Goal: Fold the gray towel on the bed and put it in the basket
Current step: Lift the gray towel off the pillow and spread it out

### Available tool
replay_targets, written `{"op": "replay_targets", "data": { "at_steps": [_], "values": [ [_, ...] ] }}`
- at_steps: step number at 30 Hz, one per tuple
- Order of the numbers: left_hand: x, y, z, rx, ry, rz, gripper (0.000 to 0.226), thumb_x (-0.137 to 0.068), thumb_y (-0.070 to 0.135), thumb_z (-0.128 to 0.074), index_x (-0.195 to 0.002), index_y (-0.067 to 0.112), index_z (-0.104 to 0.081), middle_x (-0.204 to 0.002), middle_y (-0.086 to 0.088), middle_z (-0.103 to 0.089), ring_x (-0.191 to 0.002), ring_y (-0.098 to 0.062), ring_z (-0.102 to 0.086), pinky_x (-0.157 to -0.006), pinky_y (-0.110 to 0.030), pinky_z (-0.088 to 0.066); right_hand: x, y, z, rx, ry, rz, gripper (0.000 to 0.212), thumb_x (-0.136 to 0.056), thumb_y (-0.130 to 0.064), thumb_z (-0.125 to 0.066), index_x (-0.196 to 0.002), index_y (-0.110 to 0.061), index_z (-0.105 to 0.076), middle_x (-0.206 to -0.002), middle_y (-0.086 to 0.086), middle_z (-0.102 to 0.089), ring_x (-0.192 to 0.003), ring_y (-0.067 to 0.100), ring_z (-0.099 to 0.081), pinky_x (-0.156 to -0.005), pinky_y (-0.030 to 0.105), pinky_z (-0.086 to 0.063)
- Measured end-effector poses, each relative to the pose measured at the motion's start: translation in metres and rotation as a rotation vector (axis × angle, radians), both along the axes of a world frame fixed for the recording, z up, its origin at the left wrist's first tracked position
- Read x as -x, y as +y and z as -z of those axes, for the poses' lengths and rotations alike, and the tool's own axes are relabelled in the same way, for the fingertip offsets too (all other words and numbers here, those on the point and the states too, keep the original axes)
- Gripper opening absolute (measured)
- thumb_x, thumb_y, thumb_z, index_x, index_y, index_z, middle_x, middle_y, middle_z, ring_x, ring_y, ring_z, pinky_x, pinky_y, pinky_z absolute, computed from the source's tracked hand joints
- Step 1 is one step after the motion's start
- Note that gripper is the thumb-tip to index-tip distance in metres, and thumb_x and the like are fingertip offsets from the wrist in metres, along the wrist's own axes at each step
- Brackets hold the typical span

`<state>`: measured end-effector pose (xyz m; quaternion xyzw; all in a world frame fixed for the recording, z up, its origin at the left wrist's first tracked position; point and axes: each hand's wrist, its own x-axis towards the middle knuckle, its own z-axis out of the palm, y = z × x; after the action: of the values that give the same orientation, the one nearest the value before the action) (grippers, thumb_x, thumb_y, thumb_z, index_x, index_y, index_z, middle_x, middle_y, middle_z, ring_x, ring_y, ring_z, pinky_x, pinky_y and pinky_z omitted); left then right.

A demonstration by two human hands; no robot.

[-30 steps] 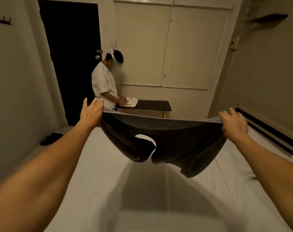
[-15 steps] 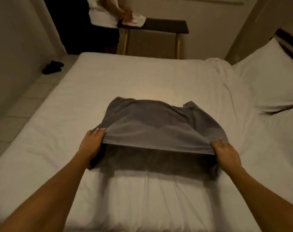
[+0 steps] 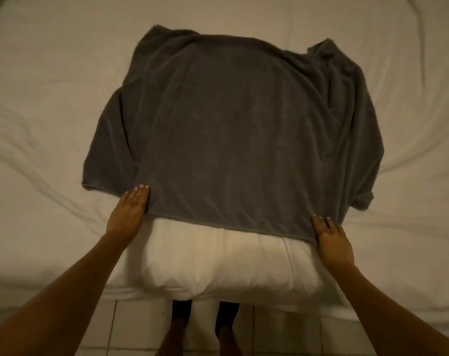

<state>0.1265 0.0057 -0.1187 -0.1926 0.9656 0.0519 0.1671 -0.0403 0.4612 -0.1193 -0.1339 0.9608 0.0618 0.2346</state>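
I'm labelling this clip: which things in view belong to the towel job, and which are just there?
Job: gray towel, bed, left hand, right hand.
Just there: white pillow, tiled floor. No basket in view.

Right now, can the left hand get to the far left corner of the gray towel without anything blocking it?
Probably yes. The left hand rests at the gray towel's near edge, and only open white bed sheet lies alongside; the far corner would need a forward lean.
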Motion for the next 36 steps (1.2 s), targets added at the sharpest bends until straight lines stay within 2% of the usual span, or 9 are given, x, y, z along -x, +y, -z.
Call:
{"op": "replay_targets", "data": {
  "at_steps": [3, 7, 12, 15, 20, 25, 30, 36],
  "values": [
    [0.002, 0.003, 0.013, 0.084, -0.05, 0.034, 0.06, -0.1, 0.008, -0.032, -0.15, 0.007, 0.001, -0.16, -0.015, -0.003, -0.148, -0.026, -0.007, -0.121, -0.038, -0.002, -0.004, 0.002, 0.019, -0.059, 0.043, -0.106, 0.059, -0.099, -0.018, -0.034, -0.151, -0.019, -0.007, -0.158, 0.01, -0.019, -0.146, 0.027, -0.014, -0.12, 0.043, -0.008],
    [0.013, 0.002, 0.021, 0.139, -0.019, 0.089, 0.063, -0.099, 0.014, -0.036, -0.151, 0.012, -0.001, -0.16, -0.014, -0.003, -0.148, -0.027, -0.007, -0.12, -0.041, -0.003, 0.004, 0.001, 0.028, -0.034, 0.103, -0.154, 0.062, -0.098, -0.024, -0.038, -0.151, -0.021, -0.007, -0.158, 0.012, -0.015, -0.147, 0.029, -0.008, -0.119, 0.046, 0.001],
    [0.006, 0.01, 0.033, 0.011, -0.064, 0.028, 0.056, -0.101, 0.016, -0.025, -0.151, 0.012, 0.0, -0.16, -0.01, -0.003, -0.149, -0.021, -0.005, -0.121, -0.037, -0.004, 0.008, 0.003, 0.04, 0.043, -0.035, -0.127, 0.06, -0.1, -0.028, -0.032, -0.151, -0.023, 0.0, -0.16, 0.007, -0.009, -0.147, 0.023, -0.007, -0.12, 0.039, -0.001],
    [-0.011, 0.011, 0.034, -0.092, -0.03, -0.053, 0.055, -0.101, 0.01, -0.027, -0.15, 0.01, -0.002, -0.16, -0.01, -0.005, -0.148, -0.021, -0.006, -0.122, -0.037, -0.005, 0.0, 0.014, 0.041, 0.144, -0.115, -0.05, 0.064, -0.099, -0.02, -0.037, -0.15, -0.02, 0.003, -0.16, 0.004, -0.004, -0.147, 0.019, -0.004, -0.12, 0.034, -0.003],
    [-0.031, 0.012, 0.027, -0.084, -0.037, -0.006, 0.057, -0.1, 0.008, -0.027, -0.15, 0.011, 0.001, -0.16, -0.01, -0.002, -0.149, -0.021, -0.006, -0.121, -0.037, -0.004, -0.01, 0.033, 0.033, 0.178, -0.129, -0.107, 0.068, -0.097, -0.011, -0.037, -0.149, -0.018, 0.006, -0.16, 0.004, 0.003, -0.147, 0.017, 0.001, -0.12, 0.032, -0.001],
    [-0.053, 0.026, 0.026, -0.094, -0.045, 0.023, 0.058, -0.1, 0.007, -0.026, -0.15, 0.011, 0.005, -0.16, -0.009, 0.0, -0.149, -0.019, -0.004, -0.121, -0.033, -0.004, -0.023, 0.038, 0.025, 0.202, -0.09, -0.152, 0.073, -0.092, -0.003, -0.043, -0.149, -0.011, 0.002, -0.16, 0.009, -0.001, -0.147, 0.021, -0.002, -0.12, 0.034, -0.003],
    [-0.084, 0.04, 0.024, -0.007, -0.113, 0.074, 0.059, -0.098, 0.005, -0.022, -0.15, 0.009, 0.006, -0.16, -0.01, 0.002, -0.149, -0.019, -0.003, -0.121, -0.031, -0.004, -0.055, 0.047, 0.014, 0.08, -0.061, -0.204, 0.075, -0.092, -0.01, -0.045, -0.15, -0.011, 0.003, -0.16, 0.009, -0.002, -0.147, 0.021, -0.004, -0.121, 0.036, -0.005],
    [-0.154, 0.054, 0.009, 0.08, -0.194, 0.083, 0.065, -0.094, 0.001, -0.029, -0.15, 0.006, 0.005, -0.16, -0.011, -0.001, -0.149, -0.019, -0.005, -0.12, -0.032, -0.005, -0.113, 0.057, -0.003, -0.081, -0.067, -0.256, 0.075, -0.089, -0.01, -0.04, -0.151, -0.012, 0.003, -0.16, 0.008, -0.003, -0.147, 0.02, -0.005, -0.119, 0.039, -0.007]
  ]
}}
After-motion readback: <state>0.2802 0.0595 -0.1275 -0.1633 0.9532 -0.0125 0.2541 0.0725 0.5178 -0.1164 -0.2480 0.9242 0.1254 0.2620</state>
